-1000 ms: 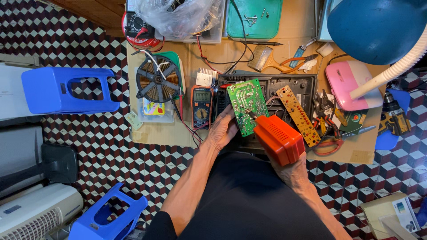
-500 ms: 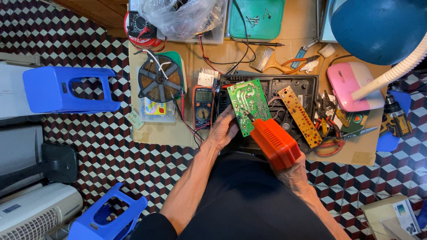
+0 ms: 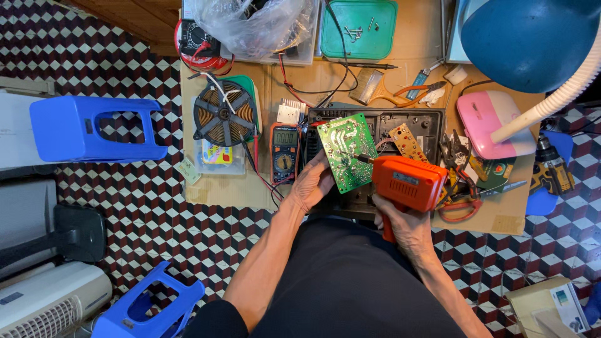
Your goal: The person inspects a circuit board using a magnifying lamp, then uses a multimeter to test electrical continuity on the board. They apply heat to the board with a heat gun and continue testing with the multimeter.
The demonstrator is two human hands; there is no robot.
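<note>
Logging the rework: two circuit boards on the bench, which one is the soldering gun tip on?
The green circuit board, steadied by the left hand. The orange soldering gun in the right hand points at it. The narrow tan board lies untouched behind it.

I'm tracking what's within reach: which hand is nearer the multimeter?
Left. The left hand holds the green circuit board right beside the multimeter; the right hand grips the orange soldering gun, farther off.

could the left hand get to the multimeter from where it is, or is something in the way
Probably yes. The left hand grips the green circuit board, so it would have to let go first; the multimeter lies just beside it with only thin probe leads between.
</note>
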